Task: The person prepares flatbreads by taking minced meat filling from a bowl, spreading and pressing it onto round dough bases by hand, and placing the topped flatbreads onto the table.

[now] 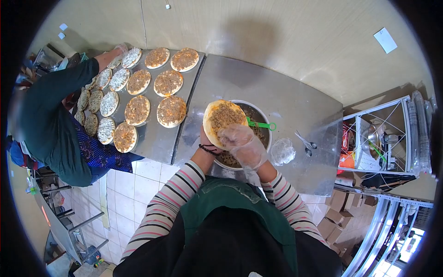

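Above a steel bowl (269, 138) of minced filling, my left hand (206, 139) grips a round flatbread (210, 121) from its left and lower edge. A layer of brown minced topping (229, 114) covers much of the bread. My right hand (244, 144), in a clear plastic glove, lies over the bread's lower right part, its fingers laid on the topping. Their exact pose is blurred by the glove. A green plastic utensil (262, 124) sticks out of the bowl to the right, its lower end hidden. The bowl's near side is partly behind my hands.
Topped flatbreads (137, 111) lie in rows on the left table (154, 134). A co-worker (53, 134) reaches over them. Right of the bowl are crumpled clear plastic (282, 151) and scissors (307, 144). A white wire shelf (376, 168) stands farther right.
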{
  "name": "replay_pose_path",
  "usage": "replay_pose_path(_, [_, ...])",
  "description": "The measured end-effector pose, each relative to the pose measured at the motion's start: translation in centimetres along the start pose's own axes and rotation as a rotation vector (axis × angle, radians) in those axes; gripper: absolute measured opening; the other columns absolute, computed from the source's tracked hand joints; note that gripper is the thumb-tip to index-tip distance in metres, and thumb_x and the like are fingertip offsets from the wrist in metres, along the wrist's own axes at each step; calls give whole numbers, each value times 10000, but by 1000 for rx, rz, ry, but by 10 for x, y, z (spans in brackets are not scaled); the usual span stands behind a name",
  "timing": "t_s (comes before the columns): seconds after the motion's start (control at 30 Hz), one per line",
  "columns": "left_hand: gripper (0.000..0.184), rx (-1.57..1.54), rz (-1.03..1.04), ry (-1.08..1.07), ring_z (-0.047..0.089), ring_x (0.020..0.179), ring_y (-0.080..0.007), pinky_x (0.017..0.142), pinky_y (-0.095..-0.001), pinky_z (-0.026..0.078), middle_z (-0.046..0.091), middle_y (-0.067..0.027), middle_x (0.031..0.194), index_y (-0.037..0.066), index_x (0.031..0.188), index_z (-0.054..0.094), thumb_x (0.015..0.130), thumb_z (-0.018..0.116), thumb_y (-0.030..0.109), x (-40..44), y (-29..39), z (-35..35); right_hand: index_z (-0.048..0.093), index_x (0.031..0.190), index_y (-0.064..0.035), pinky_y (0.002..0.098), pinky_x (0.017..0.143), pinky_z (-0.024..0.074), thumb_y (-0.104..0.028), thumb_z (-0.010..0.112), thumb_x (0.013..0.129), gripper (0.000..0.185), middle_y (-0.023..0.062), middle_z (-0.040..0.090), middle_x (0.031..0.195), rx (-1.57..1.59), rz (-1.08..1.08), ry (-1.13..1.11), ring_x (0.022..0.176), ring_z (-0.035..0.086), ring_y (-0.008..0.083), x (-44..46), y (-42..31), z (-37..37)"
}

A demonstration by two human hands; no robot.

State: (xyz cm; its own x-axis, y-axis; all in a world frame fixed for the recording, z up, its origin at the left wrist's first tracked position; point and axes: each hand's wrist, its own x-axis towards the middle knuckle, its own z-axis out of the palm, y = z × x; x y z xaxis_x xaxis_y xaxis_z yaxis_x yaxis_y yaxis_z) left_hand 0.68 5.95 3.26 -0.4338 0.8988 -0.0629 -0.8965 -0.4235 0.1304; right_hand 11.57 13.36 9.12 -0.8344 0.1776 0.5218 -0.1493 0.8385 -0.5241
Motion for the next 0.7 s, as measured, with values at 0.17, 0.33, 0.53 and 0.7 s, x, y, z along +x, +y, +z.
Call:
replay_pose_path(0.17, [509, -86, -62, 44, 455, 1198, -324, 1001, -489, 374, 457, -162, 1312, 63, 1314, 407, 934, 319, 389, -15, 4, 1, 620, 983, -33, 356, 761, 477, -160, 579, 821, 210, 156, 631, 934, 234, 657, -94, 858, 598, 302, 30, 15, -41])
replay_pose_path(0.33, [481, -166, -86, 11, 509, 1133, -311, 962, -466, 414, 508, -154, 1255, 64, 1276, 446, 916, 353, 369, -21, -1, -16, 607, 978, -22, 369, 716, 464, -137, 569, 814, 204, 159, 614, 917, -62, 264, -79, 816, 584, 306, 15, 53, -16])
replay_pose_path(0.53, [460, -98, -91, 91, 519, 1125, -295, 955, -452, 422, 519, -150, 1243, 63, 1266, 455, 921, 360, 352, -23, -1, -11, 621, 913, -8, 357, 694, 460, -103, 595, 786, 161, 132, 616, 823, -6, 432, -93, 755, 581, 269, 33, 27, -15])
replay_pose_path(0.7, [434, -169, -162, -54, 491, 1163, -283, 986, -456, 396, 502, -129, 1267, 73, 1288, 434, 938, 350, 316, -23, 0, 1, 624, 842, 10, 304, 630, 455, -122, 611, 793, 141, 87, 615, 714, 325, 616, -97, 655, 561, 170, 46, 24, -5])
